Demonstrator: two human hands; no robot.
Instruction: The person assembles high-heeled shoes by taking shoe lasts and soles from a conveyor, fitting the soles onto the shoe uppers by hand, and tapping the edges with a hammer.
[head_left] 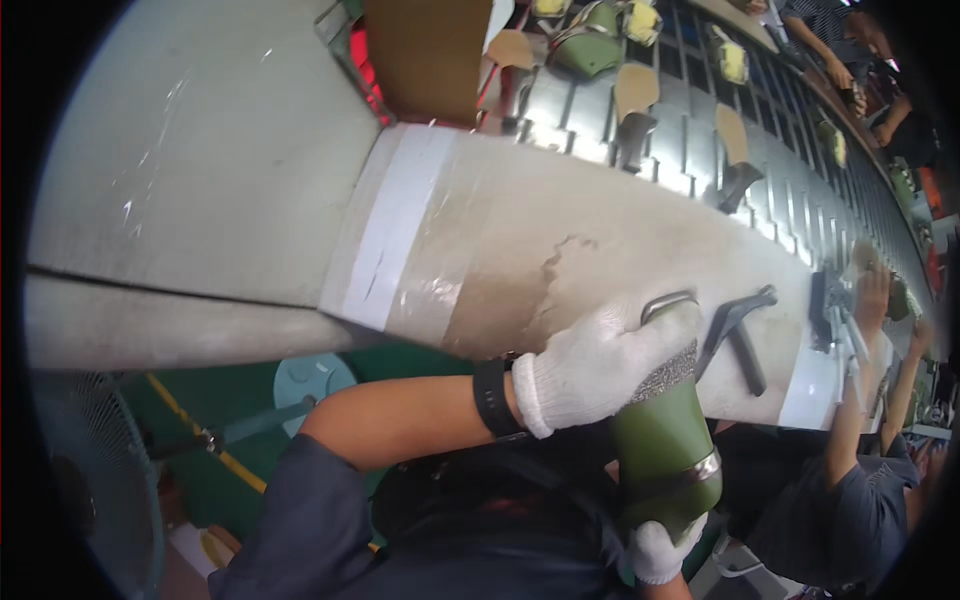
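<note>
In front of my body I hold a green shoe last [658,435] tilted upright, with a shiny metal band around its lower part. Glittery grey material [665,375] covers its upper end. My left hand [590,370], in a white knitted glove, is closed over that glittery end. A bent metal loop [668,302] juts out beyond its fingers; what it belongs to is hidden. Below, my right hand [662,552], also gloved, grips the bottom of the last. Dark lasting pincers [738,340] lie on the bench [620,250] just right of my left hand.
Beyond the bench runs a slatted metal conveyor [690,150] carrying shoes with beige insoles [636,90] and another green last [590,45]. A brown panel [425,60] stands at the back. A fan [100,490] is at the lower left; a co-worker [840,500] works at the right.
</note>
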